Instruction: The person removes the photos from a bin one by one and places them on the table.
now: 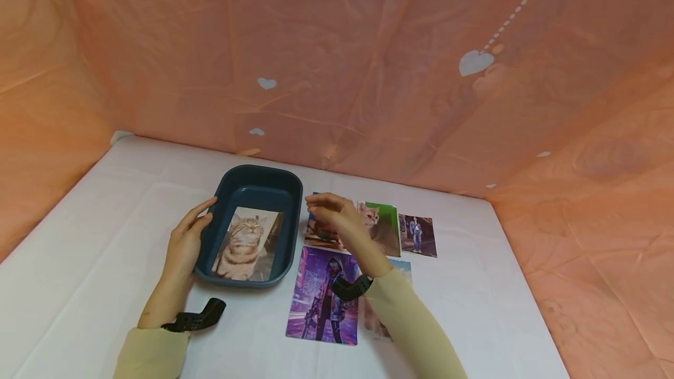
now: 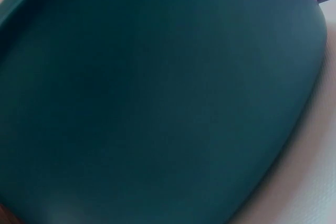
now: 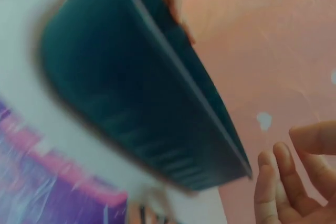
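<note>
A dark blue-green rectangular tray (image 1: 296, 233) stands on the white table, its outer wall filling the left wrist view. Inside it lies a photo of a tabby cat (image 1: 247, 247). My left hand (image 1: 184, 244) rests against the tray's left rim, fingers and thumb fairly straight. Just past the right rim, my right hand (image 1: 337, 215) hovers above a partly covered picture (image 1: 321, 235), holding nothing. In the right wrist view its fingers (image 3: 289, 182) are loosely bent and apart from the tray wall (image 3: 121, 77).
Right of the tray lie a purple picture of a hooded figure (image 1: 321, 303), a cat picture with green background (image 1: 387, 221) and a small picture of a person (image 1: 418, 235). Another picture (image 1: 374, 320) is partly under my right forearm. Orange cloth (image 1: 337, 75) walls the table.
</note>
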The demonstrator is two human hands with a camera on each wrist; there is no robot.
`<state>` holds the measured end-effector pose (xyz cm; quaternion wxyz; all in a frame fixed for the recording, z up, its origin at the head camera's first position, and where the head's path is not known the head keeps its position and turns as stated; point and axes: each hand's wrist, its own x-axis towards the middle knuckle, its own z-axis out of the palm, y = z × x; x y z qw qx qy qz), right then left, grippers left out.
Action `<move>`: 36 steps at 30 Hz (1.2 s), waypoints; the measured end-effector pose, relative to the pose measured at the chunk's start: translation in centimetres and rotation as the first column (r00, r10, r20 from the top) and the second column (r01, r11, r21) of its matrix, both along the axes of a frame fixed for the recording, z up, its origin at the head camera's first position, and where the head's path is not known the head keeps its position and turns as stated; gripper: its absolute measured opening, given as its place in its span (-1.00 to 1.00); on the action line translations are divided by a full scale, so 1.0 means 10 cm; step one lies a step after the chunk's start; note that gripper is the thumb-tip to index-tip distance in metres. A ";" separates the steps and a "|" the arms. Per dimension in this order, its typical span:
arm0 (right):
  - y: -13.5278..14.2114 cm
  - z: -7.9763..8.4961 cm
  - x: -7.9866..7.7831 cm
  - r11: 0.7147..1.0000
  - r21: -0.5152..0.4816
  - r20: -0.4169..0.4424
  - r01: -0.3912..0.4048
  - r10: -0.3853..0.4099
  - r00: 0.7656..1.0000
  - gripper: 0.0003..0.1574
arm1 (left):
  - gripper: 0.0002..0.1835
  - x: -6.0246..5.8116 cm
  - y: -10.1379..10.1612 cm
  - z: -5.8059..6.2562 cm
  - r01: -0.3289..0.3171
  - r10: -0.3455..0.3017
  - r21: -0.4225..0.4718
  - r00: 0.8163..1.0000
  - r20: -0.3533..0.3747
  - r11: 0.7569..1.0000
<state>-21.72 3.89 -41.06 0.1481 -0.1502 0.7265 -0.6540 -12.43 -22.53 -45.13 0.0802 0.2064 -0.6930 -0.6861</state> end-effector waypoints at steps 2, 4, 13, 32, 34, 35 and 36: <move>-0.09 0.04 -0.03 1.000 0.006 0.028 -0.009 0.009 1.000 -0.64 | -0.54 0.00 0.00 0.01 -0.001 0.001 0.002 1.000 0.001 1.000; -0.18 0.08 -0.05 1.000 0.012 0.058 -0.018 0.017 0.998 -0.64 | -0.54 0.00 0.00 0.01 0.002 -0.002 0.005 1.000 0.001 1.000; -0.54 0.15 -0.13 0.997 0.010 0.165 -0.071 0.068 0.984 -0.61 | -0.54 0.01 0.00 0.02 0.002 -0.002 -0.034 1.000 0.001 0.999; -0.91 0.07 -0.22 0.971 0.186 0.188 -0.151 0.116 0.975 -0.60 | -0.54 0.01 -0.01 0.04 0.004 -0.004 -0.020 1.000 0.008 1.000; -0.93 0.05 -0.24 0.960 0.217 0.188 -0.178 0.138 0.972 -0.59 | -0.54 0.01 -0.01 0.04 0.007 -0.007 -0.033 1.000 0.015 0.999; -0.93 0.04 -0.25 0.954 0.230 0.191 -0.194 0.151 0.970 -0.58 | -0.53 0.01 0.00 0.03 0.011 -0.010 -0.040 1.000 0.017 0.999; -0.93 0.03 -0.26 0.948 0.240 0.193 -0.210 0.166 0.967 -0.57 | -0.53 0.01 0.00 0.03 0.011 -0.010 -0.049 1.000 0.020 0.999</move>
